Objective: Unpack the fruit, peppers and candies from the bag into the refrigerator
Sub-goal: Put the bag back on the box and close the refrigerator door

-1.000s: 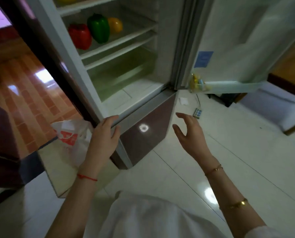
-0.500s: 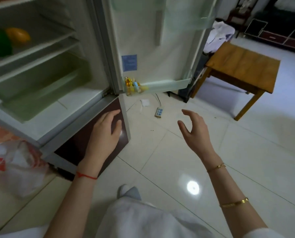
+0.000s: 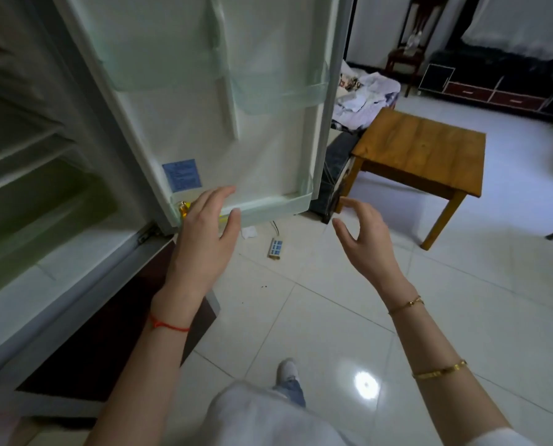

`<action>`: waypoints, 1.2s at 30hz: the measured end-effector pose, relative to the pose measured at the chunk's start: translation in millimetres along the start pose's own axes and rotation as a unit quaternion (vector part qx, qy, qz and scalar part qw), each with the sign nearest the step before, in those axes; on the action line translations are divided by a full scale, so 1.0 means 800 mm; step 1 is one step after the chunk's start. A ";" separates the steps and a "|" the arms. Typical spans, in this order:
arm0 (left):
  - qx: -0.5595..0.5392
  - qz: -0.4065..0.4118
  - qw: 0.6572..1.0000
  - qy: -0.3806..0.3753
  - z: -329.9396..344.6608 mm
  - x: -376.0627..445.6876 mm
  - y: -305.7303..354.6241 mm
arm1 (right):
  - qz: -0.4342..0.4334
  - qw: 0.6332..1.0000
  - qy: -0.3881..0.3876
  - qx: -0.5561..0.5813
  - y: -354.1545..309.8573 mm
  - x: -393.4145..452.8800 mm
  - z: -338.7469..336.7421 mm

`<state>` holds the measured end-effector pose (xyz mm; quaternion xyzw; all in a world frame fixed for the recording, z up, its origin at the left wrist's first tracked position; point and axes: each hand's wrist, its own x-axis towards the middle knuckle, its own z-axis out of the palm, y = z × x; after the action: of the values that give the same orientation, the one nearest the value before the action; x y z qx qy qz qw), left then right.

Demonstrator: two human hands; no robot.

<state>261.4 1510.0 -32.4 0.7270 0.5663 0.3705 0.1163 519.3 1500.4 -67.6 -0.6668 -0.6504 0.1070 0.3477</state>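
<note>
Yellow candies (image 3: 185, 209) sit at the hinge-side end of the lowest door shelf (image 3: 268, 204) of the refrigerator (image 3: 75, 252), partly hidden behind the left hand (image 3: 204, 233); their count cannot be told. That hand is released, fingers straight and relaxed, in front of the shelf's rim; whether it touches the rim cannot be told. One blue label (image 3: 181, 175) on the door liner just above carries print too small to read. The right hand (image 3: 365, 239) hangs well apart over the floor (image 3: 333, 317), loosely curled, grasping nothing. One wooden surface (image 3: 423, 146) stands beyond.
</note>
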 end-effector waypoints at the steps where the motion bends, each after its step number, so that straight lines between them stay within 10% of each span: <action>1: 0.002 0.009 1.000 0.008 0.009 0.019 0.005 | 0.000 1.000 0.003 0.000 0.008 0.018 -0.003; 14: 0.093 0.110 0.984 0.104 0.087 0.220 0.077 | -0.046 0.998 0.042 0.024 0.068 0.266 -0.031; 36: 0.205 -0.079 0.967 0.130 0.175 0.251 0.127 | -0.080 0.968 -0.123 0.202 0.101 0.448 -0.017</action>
<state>446.8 1693.6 11.5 0.6341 0.6959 0.3272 -0.0810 638.0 1840.6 4.6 -0.5098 -0.7046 0.2893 0.3999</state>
